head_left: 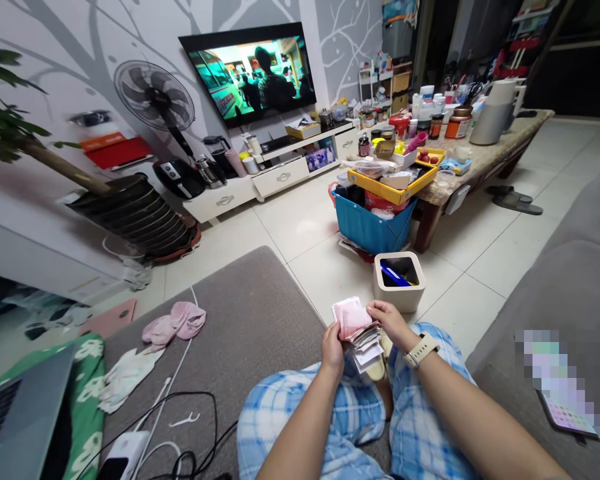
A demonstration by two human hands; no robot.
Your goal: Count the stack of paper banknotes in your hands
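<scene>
Above my lap, both hands grip a wad of banknotes [356,317], pinkish on top, with greyer and white paper edges fanned out below. My left hand [333,349] closes on the wad's left side, the thumb lying along its edge. At the upper right corner, the fingers of my right hand [391,323] pinch the notes; a pale watch [422,349] is on that wrist. Just beyond the hands stands a cream square bin [399,297] with a blue item inside.
A grey sofa seat [250,300] carries a pink cloth [180,323], cables and a laptop [30,413]. To the right lies a phone [567,393], partly blurred. A blue crate [370,223] stands by a cluttered table [440,190]. Slippers [515,199] lie on the floor.
</scene>
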